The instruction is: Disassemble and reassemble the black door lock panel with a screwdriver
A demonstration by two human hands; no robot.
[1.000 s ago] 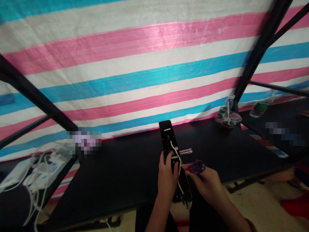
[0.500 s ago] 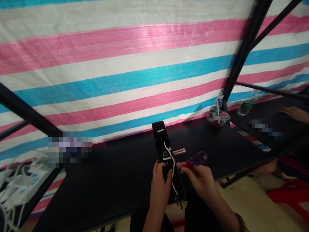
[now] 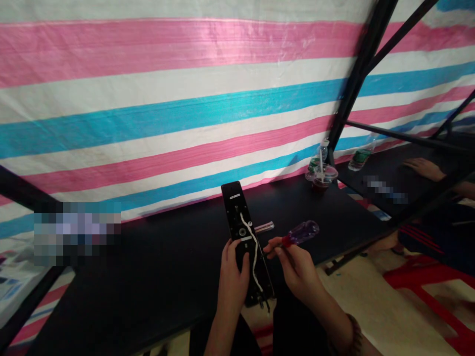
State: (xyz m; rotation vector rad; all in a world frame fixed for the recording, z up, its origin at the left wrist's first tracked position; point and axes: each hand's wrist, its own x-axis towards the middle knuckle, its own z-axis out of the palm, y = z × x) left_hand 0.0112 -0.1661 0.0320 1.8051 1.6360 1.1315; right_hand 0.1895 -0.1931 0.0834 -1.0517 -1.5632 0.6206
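Note:
A long black panel (image 3: 233, 203) with a white cable (image 3: 255, 247) along it lies over the front edge of the black table (image 3: 156, 267). My left hand (image 3: 234, 269) grips the panel's left side, with the fingers resting on its face. In my right hand (image 3: 297, 264) is a screwdriver (image 3: 302, 232) with a purple and red handle, held near its shaft and slanting toward the panel's right edge. Its tip is too small to make out. Just right of the panel lies a small clear packet (image 3: 264, 227).
A lidded cup with a straw (image 3: 323, 177) and a bottle (image 3: 314, 160) stand at the table's back right. Another bottle (image 3: 359, 159) and a person's hand (image 3: 423, 167) are on the neighbouring table. A red stool (image 3: 419, 279) stands at lower right.
The whole view has shifted, so most things appear further left. The screwdriver lies flatter and further right relative to the panel. Both hands keep their holds.

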